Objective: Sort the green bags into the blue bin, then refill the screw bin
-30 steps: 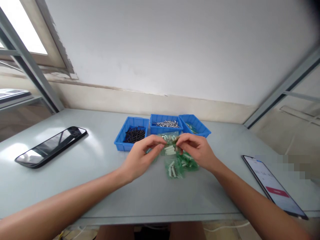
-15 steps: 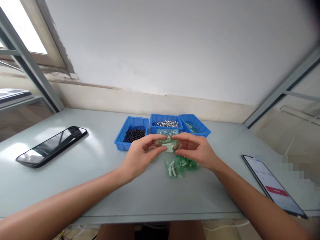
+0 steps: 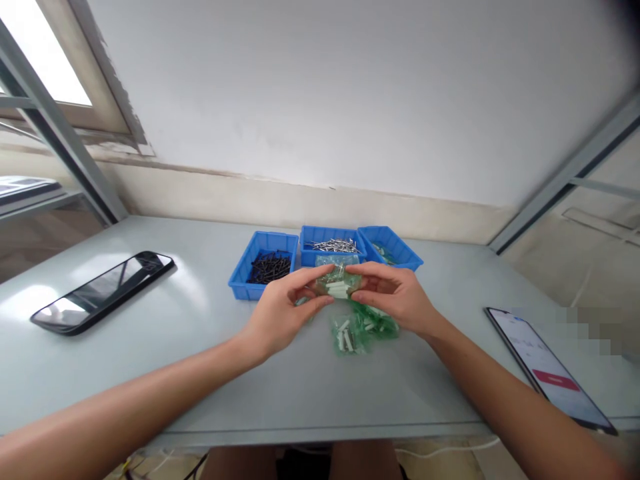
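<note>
Between my two hands is a small clear greenish plastic bag (image 3: pixel 339 285) with white plugs and some small metal pieces inside. My left hand (image 3: pixel 280 303) pinches its left side with thumb and fingers. On the right side, my right hand (image 3: pixel 397 297) grips it the same way. Just below lie more green bags: one with white plugs (image 3: pixel 346 335) and a greener one (image 3: pixel 376 324) partly under my right hand. Behind the held bag stands a blue bin of silver screws (image 3: pixel 336 246), with another clear bag at its front edge.
A blue bin of black screws (image 3: pixel 270 268) stands at left, and a blue bin holding small bags (image 3: pixel 384 255) at right. A dark phone (image 3: pixel 105 292) lies on the left, a lit phone (image 3: pixel 547 367) on the right. Metal posts and the wall bound the grey table (image 3: pixel 210 400).
Both hands stay nearly in place on the bag. The bag now sits slightly higher and flatter between the fingers, with its white plugs showing more clearly.
</note>
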A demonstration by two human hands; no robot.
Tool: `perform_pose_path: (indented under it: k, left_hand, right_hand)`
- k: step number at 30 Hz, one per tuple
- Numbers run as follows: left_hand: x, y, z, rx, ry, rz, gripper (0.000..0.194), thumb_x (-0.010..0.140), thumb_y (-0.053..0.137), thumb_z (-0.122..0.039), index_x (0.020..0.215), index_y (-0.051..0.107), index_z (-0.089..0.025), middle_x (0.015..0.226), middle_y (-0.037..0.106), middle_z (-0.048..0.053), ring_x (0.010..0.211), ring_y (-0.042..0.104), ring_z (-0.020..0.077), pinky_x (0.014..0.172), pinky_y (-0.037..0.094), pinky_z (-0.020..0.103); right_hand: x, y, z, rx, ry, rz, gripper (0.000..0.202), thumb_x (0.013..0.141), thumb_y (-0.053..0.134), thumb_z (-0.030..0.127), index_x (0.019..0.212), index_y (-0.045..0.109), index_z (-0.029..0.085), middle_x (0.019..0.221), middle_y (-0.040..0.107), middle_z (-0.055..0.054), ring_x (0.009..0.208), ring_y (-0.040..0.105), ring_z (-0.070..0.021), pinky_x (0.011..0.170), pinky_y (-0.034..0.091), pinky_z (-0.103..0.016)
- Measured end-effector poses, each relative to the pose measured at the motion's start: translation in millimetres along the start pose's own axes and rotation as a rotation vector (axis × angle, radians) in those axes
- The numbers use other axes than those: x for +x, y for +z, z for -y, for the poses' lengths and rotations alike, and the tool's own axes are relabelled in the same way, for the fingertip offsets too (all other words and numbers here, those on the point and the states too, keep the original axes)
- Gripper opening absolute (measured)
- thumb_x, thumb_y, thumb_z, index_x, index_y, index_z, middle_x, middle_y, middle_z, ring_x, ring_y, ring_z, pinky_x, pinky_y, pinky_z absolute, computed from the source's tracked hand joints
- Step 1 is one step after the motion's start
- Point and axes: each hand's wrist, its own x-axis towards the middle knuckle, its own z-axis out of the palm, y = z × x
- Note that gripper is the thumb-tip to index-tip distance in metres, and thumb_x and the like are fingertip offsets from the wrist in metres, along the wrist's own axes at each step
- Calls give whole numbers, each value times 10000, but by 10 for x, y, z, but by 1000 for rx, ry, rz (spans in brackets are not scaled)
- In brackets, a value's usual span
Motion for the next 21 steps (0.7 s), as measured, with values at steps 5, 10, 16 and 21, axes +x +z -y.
perform_pose_path:
  k: [5, 10, 16, 21]
  left_hand:
    - [6, -5, -19, 23, -7, -15, 396, 746, 678, -203, 1141, 651, -180, 926, 701, 50, 822, 647, 181, 817, 542, 348]
    - [14, -17, -4, 51, -4, 6, 409, 749, 679, -204, 1154, 643, -164, 802, 683, 33, 724, 628, 164, 729, 542, 314]
    - [22, -45, 21, 345, 107, -50, 406, 739, 700, -216, 1141, 650, -227, 746, 638, -4, 697, 587, 146, 706, 505, 281]
    - [15, -49, -4, 406, 124, -67, 370, 752, 685, -194, 1118, 657, -236, 725, 621, -15, 676, 580, 131, 686, 499, 255]
  right_hand:
    - [0, 14, 13, -10, -22, -6, 318, 735, 718, 224, 1047, 698, 276, 855, 623, -25, 703, 573, -133, 612, 506, -278]
    - [0, 7, 0, -19, 8, -2, 326, 738, 715, 231, 1061, 691, 269, 812, 610, -19, 676, 560, -135, 594, 493, -279]
    - [14, 0, -52, -24, 15, 3, 333, 744, 713, 216, 1070, 684, 280, 783, 591, -4, 672, 543, -123, 581, 476, -256]
    - [13, 10, -46, -59, -7, 5, 325, 746, 709, 234, 1068, 682, 262, 746, 610, -6, 663, 570, -139, 595, 507, -277]
